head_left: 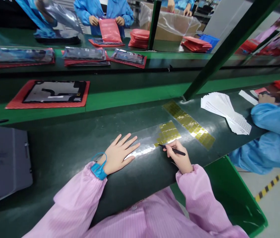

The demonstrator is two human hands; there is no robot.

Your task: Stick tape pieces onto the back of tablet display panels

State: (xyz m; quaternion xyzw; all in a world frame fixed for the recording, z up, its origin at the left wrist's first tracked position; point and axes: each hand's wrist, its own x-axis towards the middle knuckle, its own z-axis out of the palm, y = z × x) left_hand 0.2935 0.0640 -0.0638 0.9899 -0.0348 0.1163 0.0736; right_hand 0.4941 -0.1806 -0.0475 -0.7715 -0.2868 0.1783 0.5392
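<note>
My left hand [121, 152] lies flat with fingers spread on the clear end of a transparent sheet [144, 140]. A blue wrist strap [99, 170] circles that wrist. At the sheet's right end sit rows of yellow-amber film stickers [169, 131]. My right hand [178, 156] is closed around black tweezers [179, 151], whose tip touches the lower left edge of the stickers. Whether the tip grips a sticker is too small to tell. Beyond the right hand, a second strip of amber stickers [189, 123] lies slanted on the dark green bench [80, 138].
A grey box [4, 162] stands at the left. White paper labels [225, 110] fan out at the right, near a co-worker's blue sleeve [276, 122]. A flat panel [55, 91] rests on a red bag across the bench. A green post [219, 59] rises behind; a green bin [239, 195] sits below.
</note>
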